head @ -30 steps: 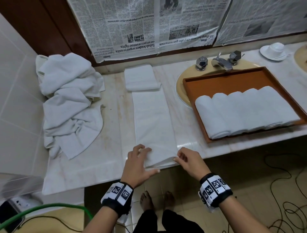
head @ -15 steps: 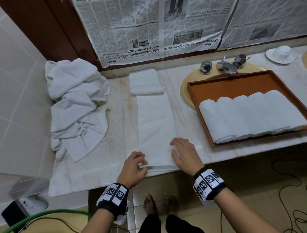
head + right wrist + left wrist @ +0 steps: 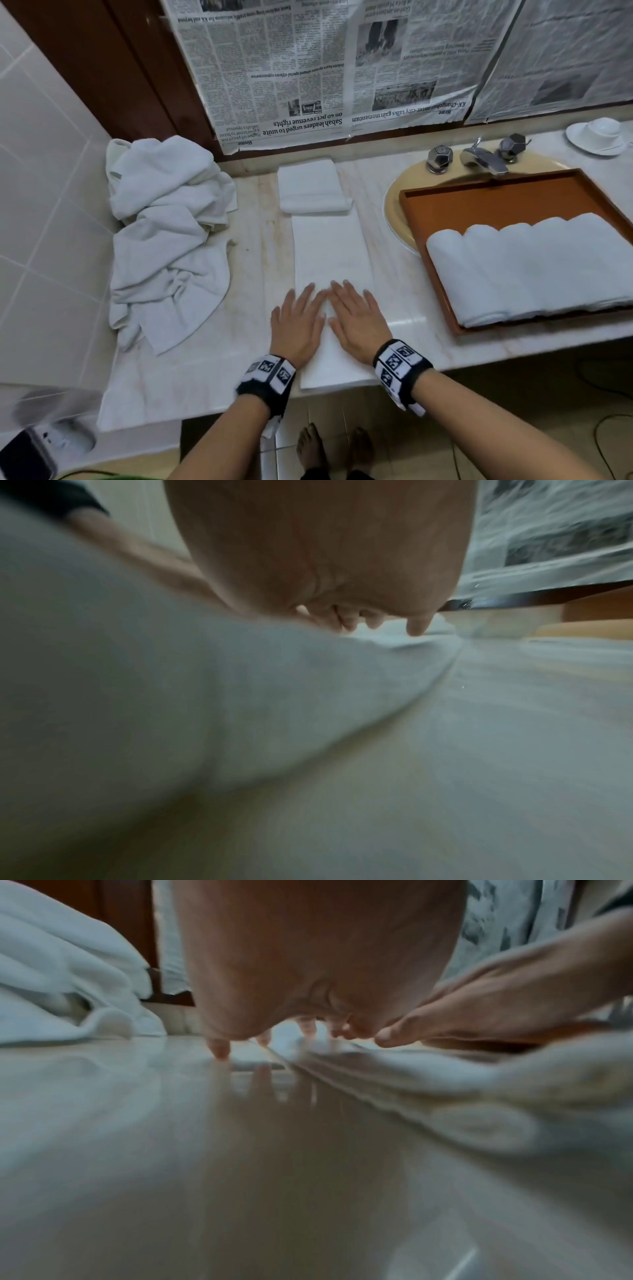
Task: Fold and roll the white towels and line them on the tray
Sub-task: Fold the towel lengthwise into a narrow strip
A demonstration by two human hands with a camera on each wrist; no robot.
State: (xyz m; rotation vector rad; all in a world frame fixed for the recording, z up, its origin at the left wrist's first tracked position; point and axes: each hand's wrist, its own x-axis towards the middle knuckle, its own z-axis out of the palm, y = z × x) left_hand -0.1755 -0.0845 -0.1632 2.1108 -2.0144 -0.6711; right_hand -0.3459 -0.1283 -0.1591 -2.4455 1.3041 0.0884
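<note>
Marble counter (image 3: 219,370): both hands, left hand (image 3: 297,323) and right hand (image 3: 358,322), press flat-fingered on folded towel (image 3: 330,260); tray (image 3: 486,202) right of towel, edge cut off; wrist views blurred.

1. Bare marble countertop (image 3: 394,274) lay open between the long folded white towel strip (image 3: 330,253) and the brown rectangular wooden tray (image 3: 479,202).
2. A crumpled white towel heap (image 3: 164,240) blocked the left side.
3. The chrome faucet (image 3: 484,159) stood behind the tray.
</note>
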